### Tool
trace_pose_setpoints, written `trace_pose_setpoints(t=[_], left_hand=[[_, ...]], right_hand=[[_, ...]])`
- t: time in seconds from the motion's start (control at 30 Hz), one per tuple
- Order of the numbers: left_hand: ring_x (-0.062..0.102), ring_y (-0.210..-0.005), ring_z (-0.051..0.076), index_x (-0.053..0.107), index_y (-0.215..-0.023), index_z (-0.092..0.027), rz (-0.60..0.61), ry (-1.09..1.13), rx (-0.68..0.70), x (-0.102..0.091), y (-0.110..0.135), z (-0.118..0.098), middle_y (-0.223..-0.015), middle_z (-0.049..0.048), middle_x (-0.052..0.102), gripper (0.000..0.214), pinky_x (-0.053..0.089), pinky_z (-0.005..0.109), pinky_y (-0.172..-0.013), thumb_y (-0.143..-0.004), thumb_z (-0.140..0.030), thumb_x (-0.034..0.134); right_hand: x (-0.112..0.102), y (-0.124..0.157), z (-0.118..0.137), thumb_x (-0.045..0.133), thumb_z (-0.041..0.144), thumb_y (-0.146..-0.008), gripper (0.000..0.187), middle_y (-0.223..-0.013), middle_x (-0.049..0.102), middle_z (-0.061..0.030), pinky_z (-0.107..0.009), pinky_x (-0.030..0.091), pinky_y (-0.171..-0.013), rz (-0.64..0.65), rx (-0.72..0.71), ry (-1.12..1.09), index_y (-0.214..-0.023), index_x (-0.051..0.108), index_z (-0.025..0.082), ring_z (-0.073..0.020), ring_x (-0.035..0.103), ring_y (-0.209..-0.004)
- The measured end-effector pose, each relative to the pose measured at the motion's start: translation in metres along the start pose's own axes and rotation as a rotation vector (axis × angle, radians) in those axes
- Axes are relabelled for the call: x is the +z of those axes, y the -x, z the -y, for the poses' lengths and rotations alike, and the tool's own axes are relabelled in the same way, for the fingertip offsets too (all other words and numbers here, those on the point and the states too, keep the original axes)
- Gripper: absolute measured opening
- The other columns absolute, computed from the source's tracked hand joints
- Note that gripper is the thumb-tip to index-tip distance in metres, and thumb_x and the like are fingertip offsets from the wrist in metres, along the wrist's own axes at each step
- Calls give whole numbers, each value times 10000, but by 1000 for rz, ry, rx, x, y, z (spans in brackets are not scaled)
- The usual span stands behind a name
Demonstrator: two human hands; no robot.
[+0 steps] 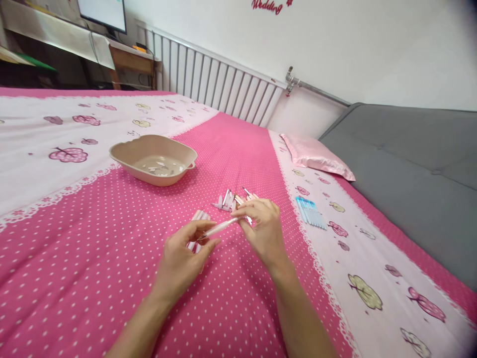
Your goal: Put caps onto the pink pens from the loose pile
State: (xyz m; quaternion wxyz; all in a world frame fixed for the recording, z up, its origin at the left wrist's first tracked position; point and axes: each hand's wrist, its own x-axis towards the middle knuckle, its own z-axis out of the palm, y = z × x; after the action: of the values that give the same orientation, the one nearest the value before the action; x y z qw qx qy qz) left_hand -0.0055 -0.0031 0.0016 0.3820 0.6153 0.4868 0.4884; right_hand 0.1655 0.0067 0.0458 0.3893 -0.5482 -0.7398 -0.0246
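Pinched at both ends: thin white pen [220,228] is gripped by left hand [183,251] at the lower-left end, thumb and forefinger closed on it, and by right hand [262,224] at the upper-right end, fingertips closed over the tip. Both grips are clamped on the same pen.

Head view, location: pen is held just above the pink dotted bedspread [112,238]. It spans the gap between the two hands and is tilted up slightly towards the right hand.

Look: slim straight body, white to translucent, with a darker bit near the left thumb. Finer detail cannot be told.

Pose: both forearms enter from the bottom edge and converge. Left hand is turned thumb-up, fingers curled inward. Right hand is seen back-up, wrist bent, fingers curled down over the pen end. Contact with the bedspread cannot be told.

Surroundings:
- Row of white pens [198,217] lies just beyond the left hand, partly hidden by its fingers.
- Heap of small white and brownish parts [231,199] lies just beyond the right fingertips.
- Bundle of light-blue pens [311,213] lies near the right hand, to its right, on the pale border.
- Beige basin [154,159] with a few white bits inside is set well apart, up-left.
- Pink pillow [316,156] and grey sofa [410,164] are seen far right.
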Motion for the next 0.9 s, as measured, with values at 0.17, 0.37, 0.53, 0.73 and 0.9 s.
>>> trace_pose_setpoints(t=[0.17,0.37,0.53,0.73,0.9], left_hand=[[591,-652,132,653,-903,-193,-46,-129,93,-1,2,0,-766,17,666,228,443,225,-595,-802,-370,551],[468,-453,102,595,-716,-172,-82,-103,-46,-5,1,-1,-517,-32,515,348,355,208,-457,-847,-454,439],[440,-422,93,568,-675,-174,-79,-57,-100,-5,1,-2,-493,-41,480,370,335,203,-434,-838,-480,439],[434,-424,99,568,-659,-171,-66,-86,-87,-4,2,-2,-490,-33,484,389,315,208,-426,-834,-494,439],[431,-421,107,603,-695,-166,-41,-143,-75,-3,1,0,-487,-24,493,406,299,213,-417,-832,-508,432]], right_hand=[[0,1,0,688,149,-729,147,-825,697,34,-391,358,-862,0,-6,-17,-768,700,290,-201,553,-887],[-5,-2,-6,631,103,-737,189,-850,695,1,-386,399,-834,-81,62,-50,-768,703,275,-214,550,-899],[-12,-4,-21,590,137,-753,119,-833,686,-30,-381,413,-820,-117,234,-102,-790,673,215,-214,581,-867],[-10,-3,-18,464,346,-868,243,-811,630,-21,-276,425,-637,197,384,-447,-935,629,181,-151,558,-716],[-3,-2,-5,566,369,-804,209,-664,560,21,-232,367,-549,398,408,-623,-838,645,179,-110,476,-595]])
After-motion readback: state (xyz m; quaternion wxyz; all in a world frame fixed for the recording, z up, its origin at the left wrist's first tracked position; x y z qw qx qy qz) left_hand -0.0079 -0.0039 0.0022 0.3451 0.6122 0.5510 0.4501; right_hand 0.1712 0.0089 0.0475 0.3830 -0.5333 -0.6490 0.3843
